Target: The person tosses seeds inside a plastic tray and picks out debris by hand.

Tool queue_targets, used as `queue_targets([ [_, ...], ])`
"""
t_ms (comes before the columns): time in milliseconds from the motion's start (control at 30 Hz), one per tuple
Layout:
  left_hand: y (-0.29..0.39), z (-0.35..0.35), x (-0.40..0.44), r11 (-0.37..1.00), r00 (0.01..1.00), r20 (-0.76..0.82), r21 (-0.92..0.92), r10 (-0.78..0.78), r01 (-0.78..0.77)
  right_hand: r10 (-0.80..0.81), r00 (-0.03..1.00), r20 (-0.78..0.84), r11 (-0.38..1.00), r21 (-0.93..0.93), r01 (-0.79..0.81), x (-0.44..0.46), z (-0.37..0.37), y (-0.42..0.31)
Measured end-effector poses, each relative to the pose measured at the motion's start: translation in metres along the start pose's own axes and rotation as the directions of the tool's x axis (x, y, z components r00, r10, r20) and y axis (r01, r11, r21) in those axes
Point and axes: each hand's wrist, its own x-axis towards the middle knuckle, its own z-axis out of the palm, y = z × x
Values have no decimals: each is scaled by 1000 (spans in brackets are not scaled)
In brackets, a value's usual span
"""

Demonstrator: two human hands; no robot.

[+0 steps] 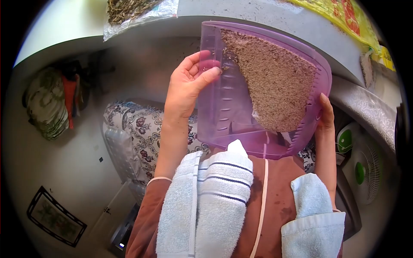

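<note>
A translucent purple plastic scoop-like tray is held up in front of the chest. Small brown grains or seeds lie in a heap over its middle and right part, with a few scattered bits near the left edge. My left hand grips the tray's left edge, thumb on the inside and fingers behind, seen through the plastic. At the right edge my right hand holds the rim, its fingers partly hidden by the tray. A light blue towel hangs over my front.
Behind the tray runs a curved white surface, bearing a clear bag of dried plant matter at the left and a yellow bag at the right. A flowered cover lies lower left; a green-and-white fan stands at the right.
</note>
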Motion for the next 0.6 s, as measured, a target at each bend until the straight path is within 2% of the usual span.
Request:
queue_targets([
  [33,-2,7,0,993,998,-41,112,48,-43,3,1000,4,1000,-3,-3,0,-1,-1],
  [67,-5,13,0,987,991,-102,147,82,-66,-6,1000,6,1000,-3,6,0,1,-2],
  [167,-5,20,4,940,977,-187,340,98,-29,-27,1000,4,999,-18,27,-1,6,-4],
  [267,-4,23,8,897,970,-214,443,112,-6,-35,999,-11,999,-36,34,-1,7,-2],
  [367,-5,15,4,924,987,-109,377,116,-66,-27,999,-21,999,-20,26,-2,6,-2],
  [467,-3,0,0,991,999,5,131,36,-37,-15,998,-55,999,-29,14,-6,4,-2],
  [600,-2,-26,-8,999,999,-22,-24,-34,34,-21,998,-59,1000,10,22,-3,-1,3],
])
